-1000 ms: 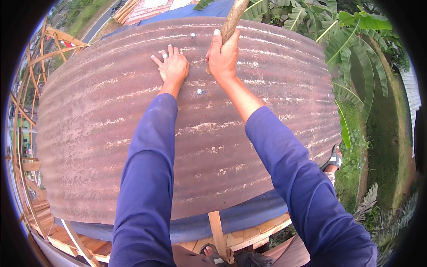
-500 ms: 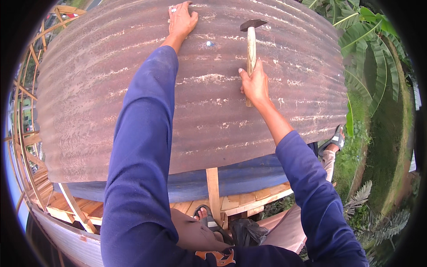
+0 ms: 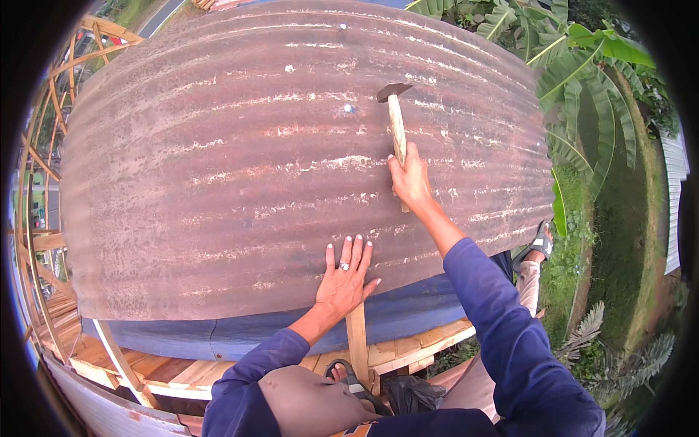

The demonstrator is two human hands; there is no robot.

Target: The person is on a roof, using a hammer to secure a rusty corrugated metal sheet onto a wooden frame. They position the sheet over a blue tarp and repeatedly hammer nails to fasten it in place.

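A large rusty brown corrugated metal sheet [image 3: 240, 211] spreads in front of me. My left hand [image 3: 344, 282] lies flat near the sheet's near edge, fingers stretched out, a ring on one of them. In my right hand [image 3: 412, 180] is a hammer [image 3: 397, 124], gripped low on its pale wooden handle. Its dark head points away from me, close above or resting on the sheet; I cannot tell which. To the left of the hammer head, a small whitish-blue nail head or cap [image 3: 349, 108] sits on the sheet. A second small light spot [image 3: 343, 26] shows farther off.
Below the sheet's near edge run a blue sheet [image 3: 277, 336], a wooden post [image 3: 357, 339] and wooden planks [image 3: 182, 373]. A black plastic bag [image 3: 411, 394] is beside my sandalled foot [image 3: 348, 379]. Wooden framing [image 3: 44, 156] stands at left; banana leaves [image 3: 590, 80] and grass at right.
My left hand has come back from the far part of the sheet to its near edge. The right hand and hammer have shifted slightly toward me and left in the picture.
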